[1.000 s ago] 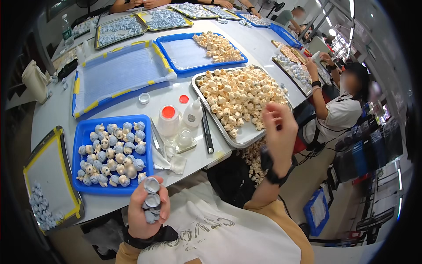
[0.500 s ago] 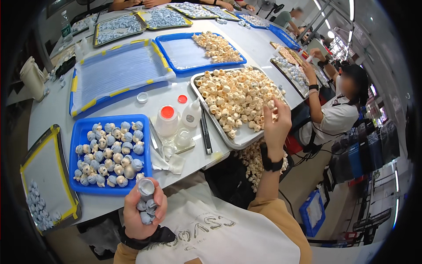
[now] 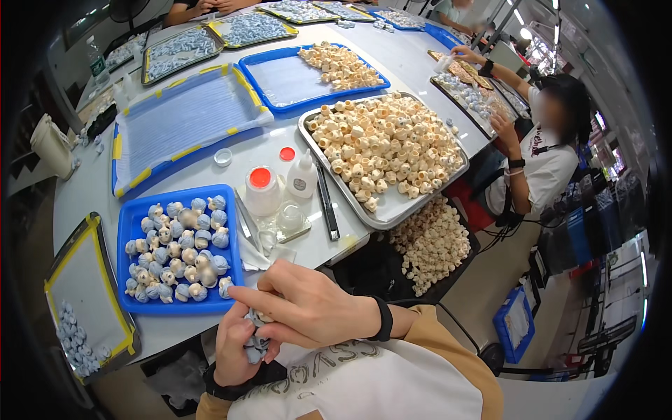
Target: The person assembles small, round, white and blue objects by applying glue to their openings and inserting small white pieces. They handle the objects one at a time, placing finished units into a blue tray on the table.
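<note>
Air is free over the bare front strip of the steel tray (image 3: 395,208); behind that strip, heaped hollow cream doll heads (image 3: 385,143) fill it. Left of its rim, a black utility knife (image 3: 326,203), then a white squeeze bottle (image 3: 302,180) and red-topped jar (image 3: 262,196) block low passage. Left of its far corner, bare counter (image 3: 255,147) leaves a channel.

Head-worn fisheye, looking down, near worktable (image 3: 409,59)

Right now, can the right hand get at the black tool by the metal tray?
Probably yes: the black tool lies uncovered beside the metal tray, near end seemingly unblocked. But the right hand is busy at the left hand, which holds blue-grey pieces.
</note>
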The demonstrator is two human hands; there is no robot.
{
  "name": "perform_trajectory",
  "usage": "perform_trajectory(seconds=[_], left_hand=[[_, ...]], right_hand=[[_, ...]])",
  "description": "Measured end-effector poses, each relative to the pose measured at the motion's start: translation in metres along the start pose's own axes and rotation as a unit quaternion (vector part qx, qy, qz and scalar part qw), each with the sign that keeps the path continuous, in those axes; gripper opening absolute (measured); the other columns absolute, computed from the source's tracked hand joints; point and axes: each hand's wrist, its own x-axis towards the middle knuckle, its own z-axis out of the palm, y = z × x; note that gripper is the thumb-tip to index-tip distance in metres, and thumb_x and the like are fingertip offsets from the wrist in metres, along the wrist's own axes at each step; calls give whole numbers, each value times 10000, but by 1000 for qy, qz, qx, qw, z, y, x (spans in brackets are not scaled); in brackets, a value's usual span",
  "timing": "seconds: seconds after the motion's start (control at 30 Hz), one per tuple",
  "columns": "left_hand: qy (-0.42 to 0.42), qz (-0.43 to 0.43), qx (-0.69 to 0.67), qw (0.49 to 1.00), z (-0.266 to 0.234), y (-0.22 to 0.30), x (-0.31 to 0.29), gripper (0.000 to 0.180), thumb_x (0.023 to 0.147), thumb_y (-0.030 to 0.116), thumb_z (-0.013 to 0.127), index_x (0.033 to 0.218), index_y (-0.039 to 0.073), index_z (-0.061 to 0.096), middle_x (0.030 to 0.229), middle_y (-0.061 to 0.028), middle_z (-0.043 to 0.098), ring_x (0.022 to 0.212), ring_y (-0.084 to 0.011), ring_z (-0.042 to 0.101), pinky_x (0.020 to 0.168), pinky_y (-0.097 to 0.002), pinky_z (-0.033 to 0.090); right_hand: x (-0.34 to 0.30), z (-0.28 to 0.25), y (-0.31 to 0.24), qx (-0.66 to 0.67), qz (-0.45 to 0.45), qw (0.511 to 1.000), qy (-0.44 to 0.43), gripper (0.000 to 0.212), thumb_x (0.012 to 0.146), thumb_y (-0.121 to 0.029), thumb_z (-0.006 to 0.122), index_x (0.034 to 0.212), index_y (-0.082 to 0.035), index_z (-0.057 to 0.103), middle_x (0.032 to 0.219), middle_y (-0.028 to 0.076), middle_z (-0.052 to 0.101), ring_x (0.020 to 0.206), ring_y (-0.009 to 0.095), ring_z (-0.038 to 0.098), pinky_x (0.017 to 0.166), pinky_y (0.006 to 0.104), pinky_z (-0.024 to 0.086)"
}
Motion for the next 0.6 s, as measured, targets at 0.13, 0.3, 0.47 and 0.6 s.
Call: perform_trajectory(seconds=[0.13,0.3,0.47,0.6], left_hand=[[-29,4,32,999,-1,0,0,495,812,275,462,1156,-75,396,792,-113,541,538,-146,516,434,-231,406],[-31,23,38,999,-10,-6,-3,470,845,307,461,1142,-55,420,784,-111,540,536,-144,514,429,-231,401],[-25,6,-12,1000,-12,-6,-3,426,894,342,395,1083,-36,447,765,-117,537,523,-142,505,411,-235,391],[-20,16,-2,1000,-4,-1,0,416,925,359,346,1032,-26,456,744,-113,525,514,-147,498,398,-240,383]], right_hand=[[-3,-6,-5,19,35,999,-14,471,771,-137,652,1214,-27,536,868,105,490,697,206,519,554,294,451],[-5,-2,-7,87,28,994,56,445,680,-20,677,1112,-36,572,934,116,517,727,230,566,613,303,493],[-5,-8,-5,57,-14,997,40,412,659,15,665,1060,-40,588,1005,133,535,780,240,571,655,307,503],[-4,-3,-1,57,-58,996,48,371,663,27,660,1028,-40,632,1062,137,554,766,234,560,625,299,484]])
